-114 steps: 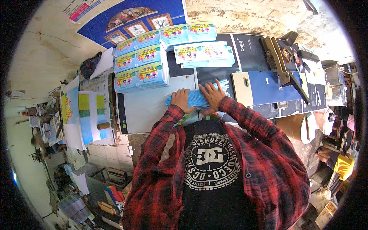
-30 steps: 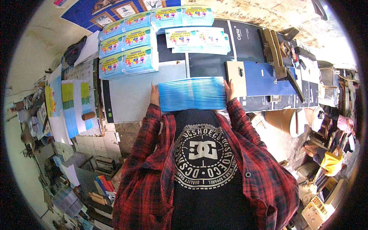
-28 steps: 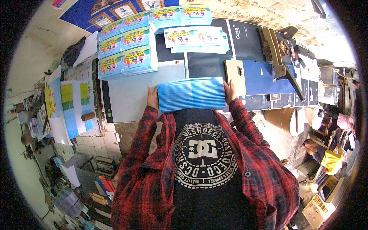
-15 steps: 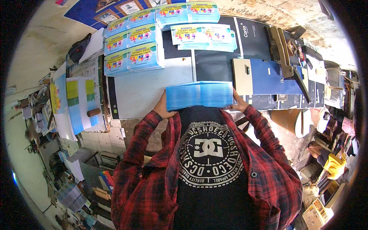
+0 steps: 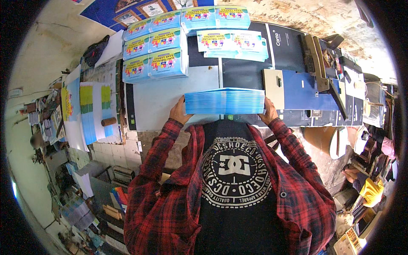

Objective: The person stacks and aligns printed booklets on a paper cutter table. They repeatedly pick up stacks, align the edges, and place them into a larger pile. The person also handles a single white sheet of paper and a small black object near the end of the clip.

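Note:
A thick stack of light-blue booklets is between my hands at the near edge of the table, its layered edges turned toward me. My left hand grips its left end, and my right hand is closed against the right end. Some of my fingers are hidden by the stack. Beyond it lies a lower pile of booklets with colourful printed covers. Taller piles of the same booklets stand in rows at the back left.
At the right of the table stands a wooden and metal cutter-like device beside a blue board. Printed sheets lie to the left with a brown roller-shaped piece. A person in yellow sits far right.
The booklet stack has moved slightly away from my chest, over the table. My right hand now shows flatter against its end. The whole view has shifted a little.

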The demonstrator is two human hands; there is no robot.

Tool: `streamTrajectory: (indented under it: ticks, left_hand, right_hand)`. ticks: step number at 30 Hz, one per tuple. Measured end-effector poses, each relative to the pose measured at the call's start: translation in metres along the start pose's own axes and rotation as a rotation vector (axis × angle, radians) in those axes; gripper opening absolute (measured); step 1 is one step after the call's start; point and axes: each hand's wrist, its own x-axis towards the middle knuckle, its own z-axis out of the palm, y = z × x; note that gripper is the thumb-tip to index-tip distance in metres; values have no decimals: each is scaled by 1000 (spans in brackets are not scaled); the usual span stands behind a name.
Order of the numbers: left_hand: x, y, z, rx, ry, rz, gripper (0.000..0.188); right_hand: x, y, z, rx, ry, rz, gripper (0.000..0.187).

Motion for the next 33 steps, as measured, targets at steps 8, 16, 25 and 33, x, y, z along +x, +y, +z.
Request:
streamTrajectory:
  ticks: [8,16,25,33]
  left_hand:
    - [3,-34,25,159,-78,177,116]
    - [8,-25,22,120,-86,186,78]
    - [3,2,16,299,-66,215,79]
    - [20,30,-46,570,-361,-43,59]
  right_hand:
    - [-3,31,25,-186,-190,-45,104]
    - [11,14,11,-104,-155,-52,108]
    - [14,-3,13,64,-80,60,92]
    - [19,48,30,53,45,-112,50]
